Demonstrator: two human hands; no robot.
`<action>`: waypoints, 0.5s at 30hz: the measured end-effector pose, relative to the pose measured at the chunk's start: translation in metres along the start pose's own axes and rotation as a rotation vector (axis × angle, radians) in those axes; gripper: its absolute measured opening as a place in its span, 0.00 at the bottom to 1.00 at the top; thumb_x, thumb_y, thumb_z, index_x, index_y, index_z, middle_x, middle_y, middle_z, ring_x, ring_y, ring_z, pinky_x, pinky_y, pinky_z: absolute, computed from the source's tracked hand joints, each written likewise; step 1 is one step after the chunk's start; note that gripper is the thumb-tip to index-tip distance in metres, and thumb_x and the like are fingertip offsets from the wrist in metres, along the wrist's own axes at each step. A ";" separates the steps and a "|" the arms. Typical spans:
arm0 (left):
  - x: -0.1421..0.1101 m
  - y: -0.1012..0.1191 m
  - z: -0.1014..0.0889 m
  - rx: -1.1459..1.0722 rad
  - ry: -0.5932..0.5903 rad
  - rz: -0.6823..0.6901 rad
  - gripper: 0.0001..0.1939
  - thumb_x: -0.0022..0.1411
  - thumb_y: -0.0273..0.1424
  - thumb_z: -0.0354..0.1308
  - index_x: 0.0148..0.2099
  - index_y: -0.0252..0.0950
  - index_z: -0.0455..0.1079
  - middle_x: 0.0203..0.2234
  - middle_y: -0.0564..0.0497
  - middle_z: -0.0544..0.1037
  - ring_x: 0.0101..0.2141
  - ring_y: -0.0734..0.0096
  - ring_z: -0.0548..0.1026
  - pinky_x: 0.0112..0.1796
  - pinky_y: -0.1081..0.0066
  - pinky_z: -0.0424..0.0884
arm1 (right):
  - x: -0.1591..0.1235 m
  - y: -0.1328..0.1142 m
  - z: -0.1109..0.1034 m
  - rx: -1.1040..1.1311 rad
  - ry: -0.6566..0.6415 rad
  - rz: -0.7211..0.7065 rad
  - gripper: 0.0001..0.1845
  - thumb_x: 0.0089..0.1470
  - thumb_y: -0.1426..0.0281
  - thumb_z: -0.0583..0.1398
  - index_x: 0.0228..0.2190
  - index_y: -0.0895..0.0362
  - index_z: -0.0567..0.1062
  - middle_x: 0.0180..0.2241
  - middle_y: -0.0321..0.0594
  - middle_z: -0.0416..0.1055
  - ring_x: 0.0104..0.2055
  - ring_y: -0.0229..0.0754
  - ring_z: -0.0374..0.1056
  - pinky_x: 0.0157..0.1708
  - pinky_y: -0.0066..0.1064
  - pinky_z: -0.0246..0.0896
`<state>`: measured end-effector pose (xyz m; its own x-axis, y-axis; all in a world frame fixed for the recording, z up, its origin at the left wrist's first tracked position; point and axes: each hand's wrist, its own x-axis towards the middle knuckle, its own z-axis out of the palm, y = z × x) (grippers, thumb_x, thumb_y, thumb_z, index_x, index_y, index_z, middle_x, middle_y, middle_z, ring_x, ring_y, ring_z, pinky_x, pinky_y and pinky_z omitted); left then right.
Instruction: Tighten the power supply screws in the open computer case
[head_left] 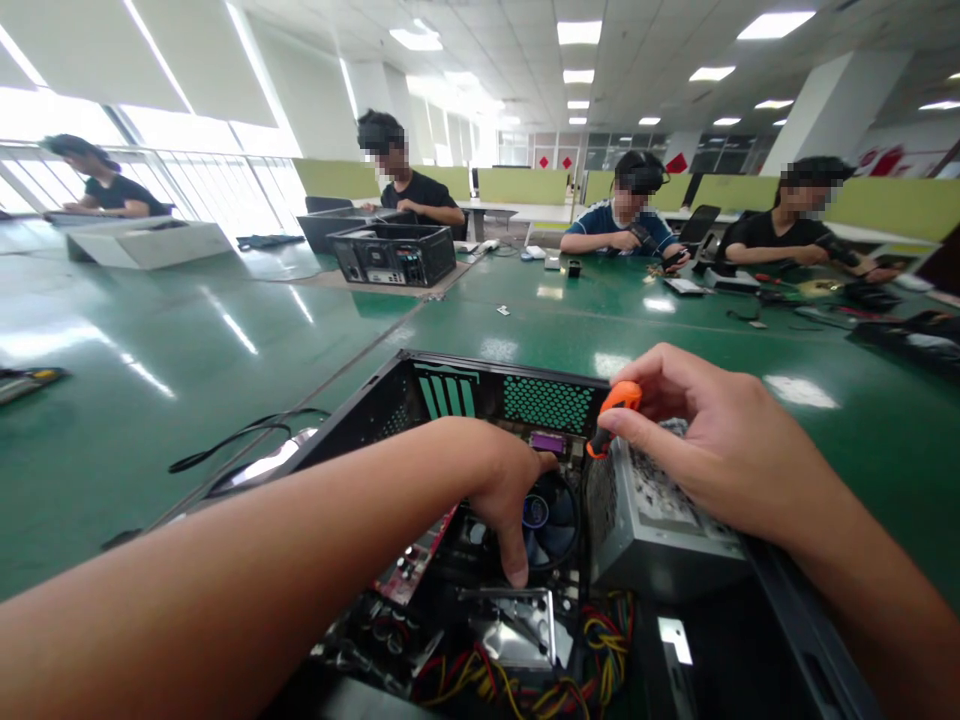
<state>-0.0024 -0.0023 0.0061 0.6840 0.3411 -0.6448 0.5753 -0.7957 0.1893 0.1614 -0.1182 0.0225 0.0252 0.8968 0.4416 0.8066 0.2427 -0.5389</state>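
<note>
My right hand [694,425] is closed round the orange handle of a screwdriver [621,398], which points down into an open black computer case [375,395]. Beneath that hand sits a dusty metal power supply [660,535]. Reaching in from the left, my left hand [506,485] spans the round black CPU fan [551,525], thumb at its near edge and a finger at its far edge. Its other fingers are hidden. A purple port [548,442] shows behind the fan. The screwdriver's tip cannot be seen.
Bundled coloured cables [600,650] and a shiny metal bracket [517,625] lie at the near end of the case. A black cable [240,440] rests on the green table [120,480]. Another computer case [394,252] stands farther off. Several people work across the table.
</note>
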 end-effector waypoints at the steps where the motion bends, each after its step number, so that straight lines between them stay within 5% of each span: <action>1: 0.000 0.000 0.000 -0.006 0.005 0.003 0.65 0.22 0.44 0.68 0.65 0.45 0.44 0.60 0.46 0.59 0.57 0.46 0.58 0.53 0.57 0.57 | 0.000 0.000 0.000 0.002 -0.001 -0.019 0.09 0.53 0.64 0.59 0.36 0.54 0.70 0.30 0.36 0.74 0.30 0.40 0.72 0.29 0.30 0.65; 7: 0.002 0.003 -0.001 0.023 -0.028 -0.013 0.67 0.21 0.44 0.69 0.65 0.47 0.43 0.60 0.45 0.58 0.56 0.45 0.59 0.53 0.55 0.58 | -0.003 -0.003 -0.003 -0.003 -0.128 -0.097 0.15 0.58 0.71 0.53 0.47 0.50 0.66 0.40 0.36 0.72 0.40 0.40 0.69 0.38 0.32 0.63; 15: 0.001 0.002 -0.002 -0.020 0.010 -0.011 0.66 0.19 0.44 0.69 0.64 0.50 0.46 0.60 0.48 0.58 0.57 0.44 0.58 0.53 0.54 0.57 | -0.001 -0.004 -0.006 0.050 -0.239 -0.225 0.16 0.59 0.72 0.51 0.49 0.50 0.66 0.46 0.37 0.71 0.46 0.40 0.67 0.44 0.32 0.61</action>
<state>0.0001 -0.0028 0.0073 0.6823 0.3545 -0.6394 0.5913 -0.7819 0.1974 0.1622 -0.1226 0.0284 -0.2944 0.8785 0.3762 0.7460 0.4573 -0.4841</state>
